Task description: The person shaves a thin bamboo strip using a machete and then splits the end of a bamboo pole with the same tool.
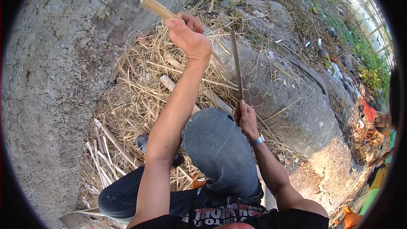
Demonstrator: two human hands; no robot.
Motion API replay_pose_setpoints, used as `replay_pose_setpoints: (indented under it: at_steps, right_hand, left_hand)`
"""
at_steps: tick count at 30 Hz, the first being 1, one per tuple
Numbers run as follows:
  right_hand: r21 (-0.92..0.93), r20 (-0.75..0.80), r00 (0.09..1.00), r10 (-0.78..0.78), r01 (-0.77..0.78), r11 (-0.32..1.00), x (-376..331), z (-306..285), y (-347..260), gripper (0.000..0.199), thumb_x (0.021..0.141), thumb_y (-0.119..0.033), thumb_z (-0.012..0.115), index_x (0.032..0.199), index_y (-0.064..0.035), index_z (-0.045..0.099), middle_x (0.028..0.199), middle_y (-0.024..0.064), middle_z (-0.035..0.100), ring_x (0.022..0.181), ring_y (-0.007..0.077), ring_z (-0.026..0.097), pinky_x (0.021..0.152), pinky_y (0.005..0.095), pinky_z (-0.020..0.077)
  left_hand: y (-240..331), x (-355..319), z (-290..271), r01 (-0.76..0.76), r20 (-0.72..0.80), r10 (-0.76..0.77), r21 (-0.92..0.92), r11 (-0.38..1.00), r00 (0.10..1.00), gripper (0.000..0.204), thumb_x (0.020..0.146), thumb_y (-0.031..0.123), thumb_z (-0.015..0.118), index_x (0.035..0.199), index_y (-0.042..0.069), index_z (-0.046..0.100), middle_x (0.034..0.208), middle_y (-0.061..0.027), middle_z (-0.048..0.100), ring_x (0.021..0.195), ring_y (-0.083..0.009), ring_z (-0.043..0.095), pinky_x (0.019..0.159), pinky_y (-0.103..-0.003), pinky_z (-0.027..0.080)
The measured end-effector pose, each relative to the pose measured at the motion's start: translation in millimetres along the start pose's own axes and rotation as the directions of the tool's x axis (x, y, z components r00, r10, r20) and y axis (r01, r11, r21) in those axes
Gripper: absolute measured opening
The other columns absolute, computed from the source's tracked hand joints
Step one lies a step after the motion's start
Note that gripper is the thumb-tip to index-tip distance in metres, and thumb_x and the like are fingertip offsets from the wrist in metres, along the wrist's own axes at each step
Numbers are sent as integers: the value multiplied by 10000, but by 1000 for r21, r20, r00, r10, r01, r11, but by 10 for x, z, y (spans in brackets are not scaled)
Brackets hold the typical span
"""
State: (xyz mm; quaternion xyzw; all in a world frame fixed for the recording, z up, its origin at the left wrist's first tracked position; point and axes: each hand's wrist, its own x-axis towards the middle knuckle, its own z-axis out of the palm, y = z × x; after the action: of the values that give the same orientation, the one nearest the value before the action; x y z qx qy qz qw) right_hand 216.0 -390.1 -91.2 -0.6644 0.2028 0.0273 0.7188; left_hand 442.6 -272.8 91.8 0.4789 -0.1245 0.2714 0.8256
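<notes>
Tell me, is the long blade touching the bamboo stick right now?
Apart. The head view shows the blade upright beside the raised bamboo stick, ground visible between them.

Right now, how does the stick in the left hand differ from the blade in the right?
The stick is pale yellow and thick; the blade is dark, thin and flat. The left hand holds the stick raised and slanted, while the right hand holds the blade nearly upright by the knee. Both are long, straight and firmly gripped.

left hand (188,36) raised over pile of dry straw-like shavings (140,97) | holds pale split bamboo stick (156,7) | right hand (246,121) beside bent knee in grey jeans (216,144), long thin metal blade (236,61) pointing up | rough concrete slab (46,80) at left
</notes>
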Motion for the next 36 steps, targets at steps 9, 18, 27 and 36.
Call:
replay_pose_setpoints:
  at_steps: [9, 18, 27, 36]
  right_hand:
    - [123, 8, 965, -262, 259, 958, 64, 62, -1061, 531, 1083, -505, 378, 817, -60, 489, 560, 6, 481, 441, 92, 489, 394, 244, 376]
    - [-227, 8, 999, -43, 44, 973, 529, 435, 282, 603, 1067, -516, 423, 693, -53, 523, 568, 15, 522, 473, 134, 522, 465, 333, 421]
    - [188, 157, 944, 291, -318, 929, 308, 1, -511, 604, 1030, -638, 393, 816, -83, 495, 593, -1, 455, 392, 110, 399, 395, 281, 363]
    - [404, 423, 777, 466, -622, 670, 429, -263, -663, 607, 1001, -685, 406, 833, -105, 479, 599, -23, 429, 386, 108, 341, 420, 295, 368]
  left_hand:
    - [-181, 236, 5, -91, -144, 105, 98, 991, 984, 714, 1003, 739, 258, 675, 115, 366, 527, 26, 358, 468, -70, 321, 427, -238, 256]
    - [-249, 314, -83, -97, -240, 174, 304, 948, 955, 747, 948, 813, 201, 659, 131, 301, 515, 16, 299, 441, -120, 355, 413, -269, 326]
    - [13, 453, 288, -20, 6, 20, -13, 1000, 1000, 677, 981, 770, 303, 750, 134, 328, 599, 21, 301, 508, -109, 326, 457, -277, 269]
    - [-405, 112, 279, -46, 200, 44, 8, 999, 979, 665, 1007, 711, 344, 726, 108, 323, 575, 4, 354, 465, -102, 356, 429, -261, 286]
